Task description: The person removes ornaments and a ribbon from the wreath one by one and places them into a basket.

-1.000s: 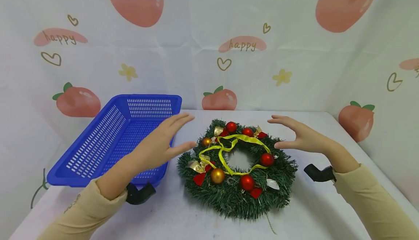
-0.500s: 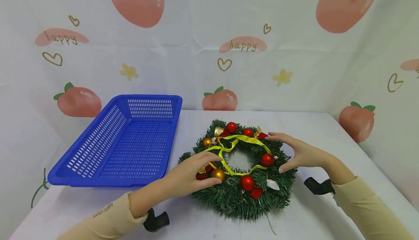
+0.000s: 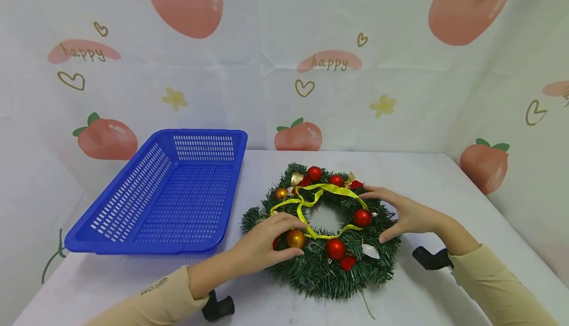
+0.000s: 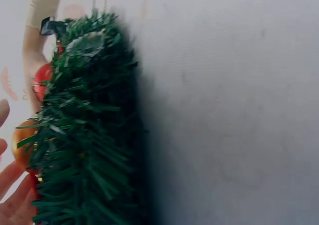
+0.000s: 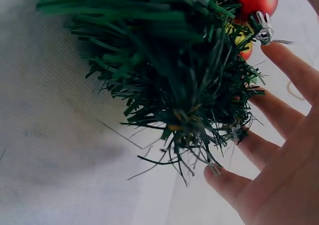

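A green tinsel wreath (image 3: pixel 329 276) lies on the white table, trimmed with red and gold baubles and a loose yellow ribbon (image 3: pixel 342 189). My left hand (image 3: pixel 262 244) is over its left side, thumb and fingers spread apart on either side of a gold bauble (image 3: pixel 296 238). On the opposite side, my right hand (image 3: pixel 406 212) reaches over the outer edge. The right wrist view shows its spread fingertips (image 5: pixel 219 177) right at the tinsel, one beside the silver cap of a red bauble (image 5: pixel 259 0). A white leaf ornament (image 3: pixel 370 251) sits on the front right.
A blue perforated plastic basket (image 3: pixel 231 187) stands left of the wreath. Behind the table (image 3: pixel 418 178) hangs a white cloth (image 3: pixel 262 94) printed with peaches, hearts and flowers. A thin strand (image 3: pixel 368 308) trails from the wreath's front edge.
My left hand has come right and down from beside the basket to the wreath's left side. My right hand has lowered onto the right side. The wreath has stayed in place.
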The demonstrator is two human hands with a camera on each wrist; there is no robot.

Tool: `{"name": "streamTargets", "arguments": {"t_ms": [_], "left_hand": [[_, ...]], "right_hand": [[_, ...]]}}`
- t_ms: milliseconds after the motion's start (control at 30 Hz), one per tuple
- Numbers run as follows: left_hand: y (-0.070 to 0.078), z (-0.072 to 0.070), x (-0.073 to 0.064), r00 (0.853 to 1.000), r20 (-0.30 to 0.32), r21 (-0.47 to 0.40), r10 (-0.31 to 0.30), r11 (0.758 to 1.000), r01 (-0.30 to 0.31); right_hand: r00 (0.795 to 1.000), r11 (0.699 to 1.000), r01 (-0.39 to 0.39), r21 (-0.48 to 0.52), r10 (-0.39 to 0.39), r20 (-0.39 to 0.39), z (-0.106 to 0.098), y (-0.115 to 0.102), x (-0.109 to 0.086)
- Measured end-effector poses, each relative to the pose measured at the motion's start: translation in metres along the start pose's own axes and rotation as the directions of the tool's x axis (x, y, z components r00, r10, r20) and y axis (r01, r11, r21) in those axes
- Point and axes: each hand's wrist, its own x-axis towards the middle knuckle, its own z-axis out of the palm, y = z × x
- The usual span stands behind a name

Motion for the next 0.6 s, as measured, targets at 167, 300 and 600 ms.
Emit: {"name": "streamTargets", "arguments": {"t_ms": [167, 300, 600], "left_hand": [[-0.0031, 0.0049, -0.0017, 1.000, 0.003, 0.021, -0.026, 0.999, 0.026], [-0.0046, 0.0064, -0.0020, 0.999, 0.006, 0.046, -0.042, 0.998, 0.042], [-0.0061, 0.0070, -0.0024, 0.998, 0.035, 0.043, -0.060, 0.997, 0.059]], "right_hand": [[1.000, 1.000, 0.006, -0.015, -0.006, 0.001, 0.0013, 0.0007, -0.0005], [1.000, 1.000, 0.002, -0.021, -0.002, -0.004, 0.0025, 0.0024, -0.0009], [1.000, 1.000, 0.006, -0.015, -0.006, -0.006, 0.0054, 0.0040, -0.0015]]}}
